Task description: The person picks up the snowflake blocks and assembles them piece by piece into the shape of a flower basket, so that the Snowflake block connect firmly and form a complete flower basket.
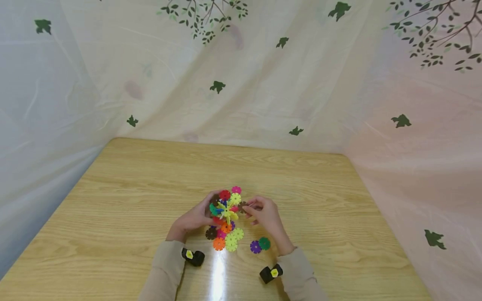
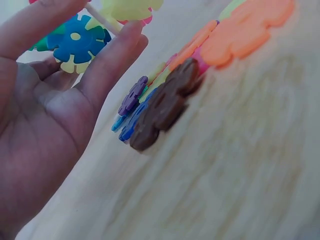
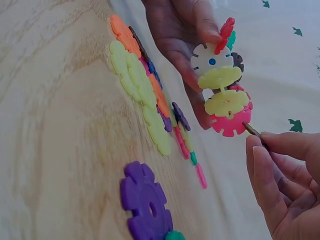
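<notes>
My left hand (image 1: 193, 217) grips a cluster of joined notched discs (image 1: 227, 211) in several colours, raised over the table. Between thumb and fingers, my right hand (image 3: 290, 175) pinches a brown disc (image 3: 256, 133), seen edge-on in the right wrist view, its edge at a pink disc (image 3: 230, 124) of the cluster. Whether the two are joined I cannot tell. In the left wrist view the left hand (image 2: 55, 100) has its fingers round the cluster, near a blue disc (image 2: 75, 37); part of the cluster is out of that view.
Loose discs lie on the wooden table (image 1: 320, 217) below the cluster, among them an orange disc (image 1: 219, 244), a dark brown disc (image 1: 211, 233) and several yellow ones. A purple disc (image 1: 255, 247) and a green disc (image 1: 265, 243) lie apart at the right. Patterned cloth (image 1: 244, 113) hangs around the table.
</notes>
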### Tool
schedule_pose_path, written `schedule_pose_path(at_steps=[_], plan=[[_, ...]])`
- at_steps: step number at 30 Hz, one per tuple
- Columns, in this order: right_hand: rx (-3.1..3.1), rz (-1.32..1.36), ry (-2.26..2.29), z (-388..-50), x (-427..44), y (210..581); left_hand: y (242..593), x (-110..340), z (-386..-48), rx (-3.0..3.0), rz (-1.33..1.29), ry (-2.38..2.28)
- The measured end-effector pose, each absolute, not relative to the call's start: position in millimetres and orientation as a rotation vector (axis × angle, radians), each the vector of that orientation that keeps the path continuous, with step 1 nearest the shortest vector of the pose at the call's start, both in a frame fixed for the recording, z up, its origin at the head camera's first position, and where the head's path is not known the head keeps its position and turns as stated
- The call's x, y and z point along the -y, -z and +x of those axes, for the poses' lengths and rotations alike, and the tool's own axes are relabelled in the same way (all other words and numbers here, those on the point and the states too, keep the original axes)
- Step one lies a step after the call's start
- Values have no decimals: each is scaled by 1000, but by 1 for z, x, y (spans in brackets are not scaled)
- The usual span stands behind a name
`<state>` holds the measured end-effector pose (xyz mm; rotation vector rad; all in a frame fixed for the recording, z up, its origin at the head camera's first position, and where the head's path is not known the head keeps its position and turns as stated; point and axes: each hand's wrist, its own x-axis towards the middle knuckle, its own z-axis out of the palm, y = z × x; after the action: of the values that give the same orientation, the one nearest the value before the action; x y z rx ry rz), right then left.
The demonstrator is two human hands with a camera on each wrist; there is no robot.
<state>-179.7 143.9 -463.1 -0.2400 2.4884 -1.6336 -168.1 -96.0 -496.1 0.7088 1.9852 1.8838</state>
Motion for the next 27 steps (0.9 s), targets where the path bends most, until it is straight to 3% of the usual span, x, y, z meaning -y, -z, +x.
schedule_pose_path(at_steps=[27], plan=[[-2395,-154,1758,-178,-139,475,500,94,-169,-2097,685,-1821]])
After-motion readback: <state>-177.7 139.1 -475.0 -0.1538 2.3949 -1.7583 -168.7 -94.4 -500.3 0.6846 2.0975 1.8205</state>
